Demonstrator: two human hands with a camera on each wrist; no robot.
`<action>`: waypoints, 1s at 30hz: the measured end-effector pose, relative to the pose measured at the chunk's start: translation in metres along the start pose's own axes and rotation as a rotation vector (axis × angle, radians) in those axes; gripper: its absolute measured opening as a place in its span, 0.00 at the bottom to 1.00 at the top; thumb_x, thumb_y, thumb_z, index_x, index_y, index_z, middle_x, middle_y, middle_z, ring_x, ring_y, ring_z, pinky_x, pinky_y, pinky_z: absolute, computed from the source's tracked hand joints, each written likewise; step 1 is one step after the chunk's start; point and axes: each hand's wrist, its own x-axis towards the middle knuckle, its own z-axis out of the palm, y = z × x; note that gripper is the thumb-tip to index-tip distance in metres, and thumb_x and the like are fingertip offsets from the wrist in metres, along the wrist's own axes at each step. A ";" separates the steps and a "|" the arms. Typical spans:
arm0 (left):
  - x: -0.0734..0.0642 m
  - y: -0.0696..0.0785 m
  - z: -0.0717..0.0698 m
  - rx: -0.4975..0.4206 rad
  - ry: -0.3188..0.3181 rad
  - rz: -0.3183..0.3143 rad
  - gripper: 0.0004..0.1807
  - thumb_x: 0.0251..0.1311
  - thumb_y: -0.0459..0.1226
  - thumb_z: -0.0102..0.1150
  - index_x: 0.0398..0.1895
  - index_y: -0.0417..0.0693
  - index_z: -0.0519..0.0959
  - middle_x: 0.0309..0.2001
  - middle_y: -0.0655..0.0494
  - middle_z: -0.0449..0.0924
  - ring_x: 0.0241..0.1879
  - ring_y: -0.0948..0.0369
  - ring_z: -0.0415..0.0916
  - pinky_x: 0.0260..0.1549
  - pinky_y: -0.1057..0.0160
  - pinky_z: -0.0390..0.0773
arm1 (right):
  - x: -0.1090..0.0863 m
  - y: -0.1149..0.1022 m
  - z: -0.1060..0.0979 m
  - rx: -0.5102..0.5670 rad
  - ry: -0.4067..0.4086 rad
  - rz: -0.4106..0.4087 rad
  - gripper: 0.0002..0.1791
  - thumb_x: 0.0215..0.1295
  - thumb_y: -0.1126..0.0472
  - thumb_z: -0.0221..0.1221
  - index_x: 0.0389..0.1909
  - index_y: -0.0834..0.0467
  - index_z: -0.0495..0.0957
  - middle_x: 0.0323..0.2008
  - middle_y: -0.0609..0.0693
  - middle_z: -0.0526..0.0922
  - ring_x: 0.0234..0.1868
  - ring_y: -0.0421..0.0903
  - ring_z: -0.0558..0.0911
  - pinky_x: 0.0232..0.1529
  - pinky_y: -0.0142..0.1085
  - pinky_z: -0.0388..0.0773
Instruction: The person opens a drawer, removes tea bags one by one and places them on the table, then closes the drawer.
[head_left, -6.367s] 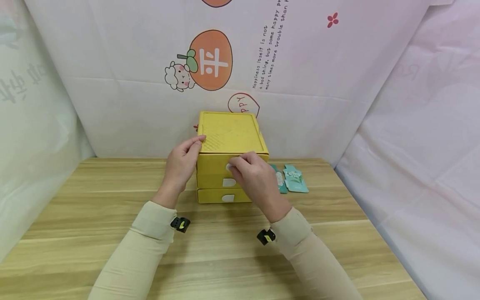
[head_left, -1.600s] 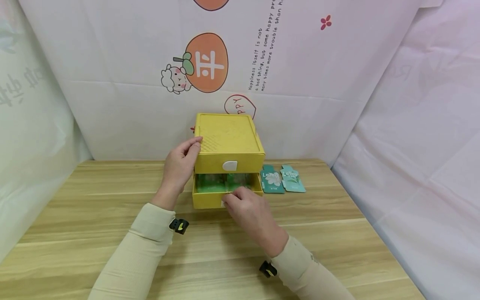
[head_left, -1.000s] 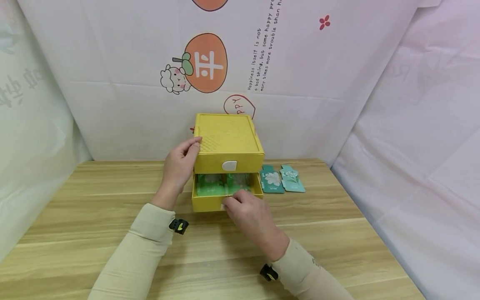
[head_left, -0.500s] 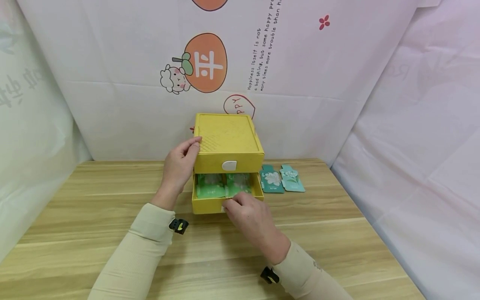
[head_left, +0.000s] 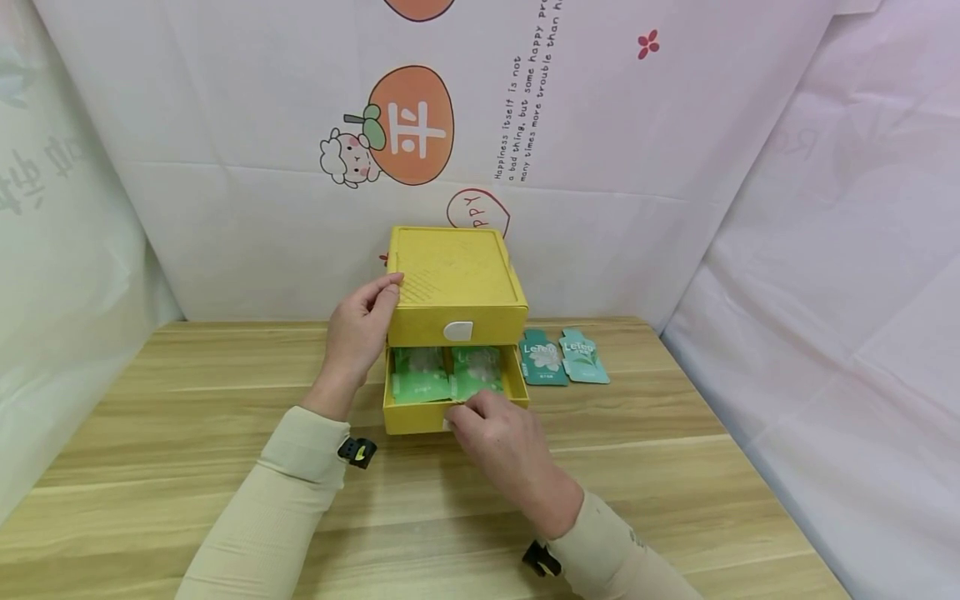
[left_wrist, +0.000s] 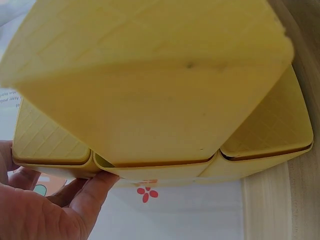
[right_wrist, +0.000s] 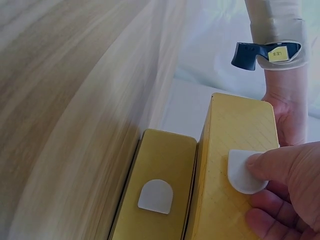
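A yellow drawer box (head_left: 453, 262) stands at the back of the table, its middle drawer (head_left: 416, 419) pulled partway out. Inside that drawer lie green sachets, one on the left (head_left: 420, 383) and one on the right (head_left: 476, 371). My right hand (head_left: 510, 450) pinches the drawer's white tab (right_wrist: 241, 172), with the thumb on its face in the right wrist view. My left hand (head_left: 356, 329) grips the box at its upper left edge, fingertips over the top. The top drawer's white tab (head_left: 459, 331) shows above. Below, the bottom drawer (right_wrist: 175, 160) is closed.
Two flat tea packets, one dark teal (head_left: 545, 360) and one light teal (head_left: 585, 358), lie right of the box. A white printed cloth (head_left: 600, 150) hangs close behind it. The wooden table (head_left: 420, 517) reaches toward me.
Earlier all drawers were closed and my right hand was at the top drawer's tab. It now holds the middle tab, and that drawer has slid steadily toward me. The left hand stays put.
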 end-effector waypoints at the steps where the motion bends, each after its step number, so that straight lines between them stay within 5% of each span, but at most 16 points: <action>1: 0.000 0.000 0.000 -0.001 -0.001 0.000 0.25 0.78 0.55 0.48 0.69 0.59 0.80 0.67 0.58 0.80 0.61 0.57 0.76 0.55 0.53 0.74 | 0.000 0.000 0.000 0.006 0.001 0.000 0.03 0.65 0.62 0.71 0.37 0.53 0.86 0.32 0.47 0.80 0.28 0.40 0.80 0.24 0.29 0.77; 8: -0.001 0.000 0.000 -0.001 -0.005 0.005 0.25 0.78 0.55 0.47 0.69 0.59 0.80 0.66 0.58 0.80 0.51 0.56 0.74 0.46 0.55 0.71 | -0.004 -0.003 -0.002 -0.003 0.019 -0.002 0.03 0.72 0.61 0.65 0.37 0.52 0.86 0.31 0.46 0.79 0.26 0.40 0.79 0.20 0.28 0.73; 12: 0.000 0.000 0.000 -0.001 -0.006 0.005 0.25 0.78 0.55 0.47 0.70 0.60 0.79 0.66 0.58 0.80 0.49 0.56 0.74 0.45 0.56 0.71 | -0.006 -0.004 -0.003 0.003 0.020 -0.003 0.02 0.68 0.61 0.69 0.37 0.52 0.85 0.31 0.46 0.78 0.26 0.39 0.78 0.20 0.28 0.73; 17: 0.000 0.000 0.000 -0.005 -0.008 0.005 0.25 0.78 0.55 0.47 0.70 0.60 0.79 0.66 0.58 0.80 0.51 0.56 0.74 0.45 0.56 0.71 | -0.008 -0.008 -0.006 0.001 0.005 -0.006 0.05 0.64 0.61 0.72 0.38 0.52 0.85 0.31 0.46 0.78 0.26 0.39 0.78 0.22 0.28 0.74; 25: 0.000 -0.002 0.000 -0.002 -0.003 0.011 0.24 0.78 0.54 0.48 0.69 0.60 0.80 0.66 0.57 0.80 0.54 0.56 0.75 0.47 0.57 0.72 | -0.011 -0.012 -0.010 0.000 0.014 -0.017 0.05 0.75 0.58 0.63 0.39 0.52 0.85 0.31 0.46 0.79 0.27 0.40 0.79 0.22 0.29 0.75; 30: 0.000 -0.003 0.000 0.003 -0.004 0.015 0.25 0.78 0.55 0.47 0.69 0.60 0.80 0.66 0.58 0.80 0.57 0.57 0.76 0.50 0.56 0.73 | -0.013 -0.014 -0.012 -0.010 0.005 -0.015 0.02 0.67 0.60 0.70 0.38 0.51 0.86 0.31 0.46 0.79 0.27 0.39 0.79 0.22 0.28 0.74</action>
